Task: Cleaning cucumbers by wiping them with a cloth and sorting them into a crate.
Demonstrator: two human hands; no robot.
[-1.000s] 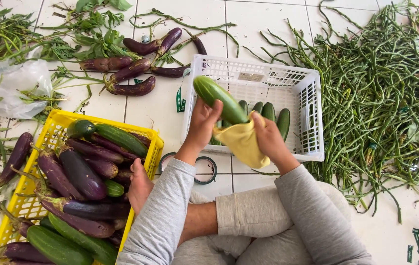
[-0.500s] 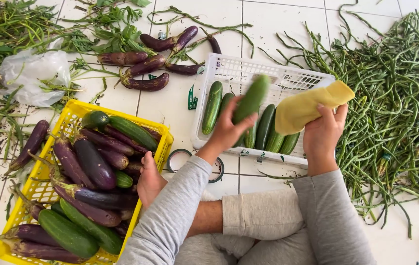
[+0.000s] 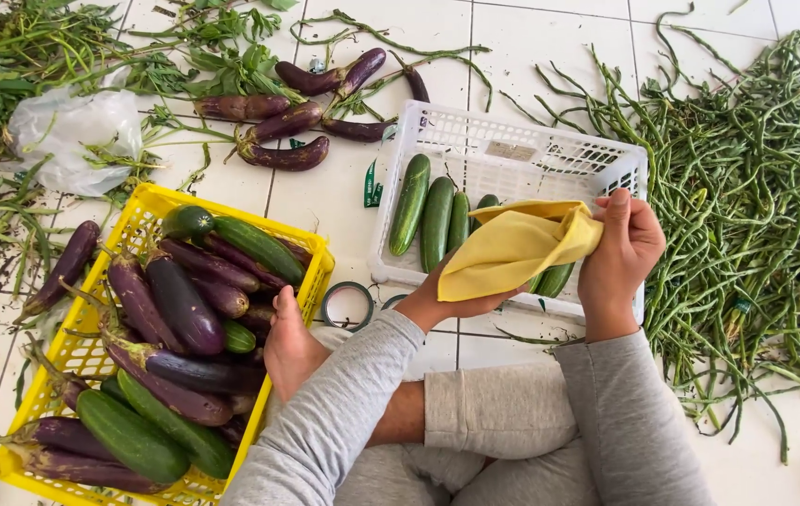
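At frame centre, the right hand [image 3: 627, 251] pinches a yellow cloth [image 3: 511, 246]; the left hand [image 3: 451, 302] cups it underneath, above the white crate [image 3: 522, 150].

The white crate [image 3: 512, 150] sits at twelve o'clock from the person, cucumbers [image 3: 433, 215] lying in it. The yellow crate [image 3: 152, 211] of eggplants [image 3: 180, 305] lies at nine, loose eggplants [image 3: 288, 122] at eleven, long beans [image 3: 756, 187] heaped at two.
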